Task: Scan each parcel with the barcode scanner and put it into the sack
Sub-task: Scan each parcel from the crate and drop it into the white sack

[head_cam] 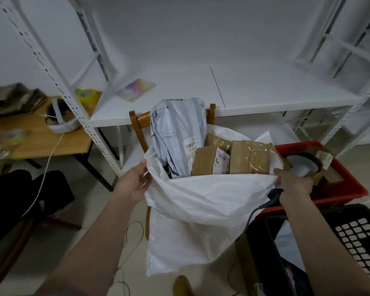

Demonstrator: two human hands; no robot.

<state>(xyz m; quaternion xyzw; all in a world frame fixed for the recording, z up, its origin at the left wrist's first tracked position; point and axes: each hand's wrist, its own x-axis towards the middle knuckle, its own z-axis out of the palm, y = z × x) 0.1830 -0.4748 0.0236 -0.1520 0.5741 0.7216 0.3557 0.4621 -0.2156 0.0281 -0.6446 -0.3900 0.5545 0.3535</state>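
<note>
Left hand (135, 182) fingers pinch sack (201, 210) rim; right hand (293, 182) fingers grip scanner (303, 165) and rim.

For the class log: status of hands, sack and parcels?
Left hand grips sack rim. Right hand holds scanner and rim. Parcels inside. Nothing blocking.

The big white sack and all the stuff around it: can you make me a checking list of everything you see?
Surface: white plastic sack stands open on a brown wooden chair.
Job's things: grey plastic mailer bag and brown cardboard boxes sit inside the sack; red plastic crate holds more parcels.
Clutter: yellow tape roll, pastel booklet, white headset.
Grip: left hand pinches the sack's rim; right hand holds the rim and the grey barcode scanner.
Cables: scanner's dark cable; white cord off the wooden desk.
Surroundings: white metal shelving, black plastic crate.
</note>
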